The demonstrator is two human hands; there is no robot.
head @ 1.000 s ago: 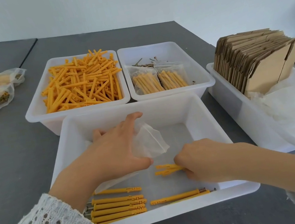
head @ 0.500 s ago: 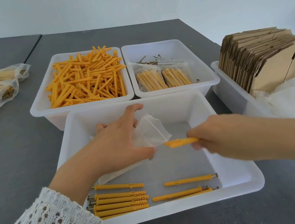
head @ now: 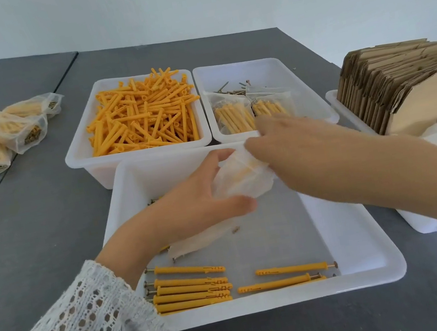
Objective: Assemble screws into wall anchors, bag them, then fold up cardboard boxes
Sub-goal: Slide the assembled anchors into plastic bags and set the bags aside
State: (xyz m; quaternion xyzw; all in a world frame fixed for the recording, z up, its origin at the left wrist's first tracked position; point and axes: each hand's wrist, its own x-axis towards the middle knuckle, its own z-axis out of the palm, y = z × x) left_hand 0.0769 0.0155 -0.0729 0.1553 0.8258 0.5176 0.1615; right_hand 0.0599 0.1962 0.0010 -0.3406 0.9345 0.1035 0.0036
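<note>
Gripping a clear bag (head: 243, 181) of anchors, the left hand (head: 198, 206) holds it while the right hand (head: 296, 151) pinches its top.

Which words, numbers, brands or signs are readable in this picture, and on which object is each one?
None can be read.
Assembled anchors in the near white tray: small dark moulded marks, too small to read.
Flat cardboard boxes: no print visible.
Plastic bag between left hand and right hand: no print visible.
</note>
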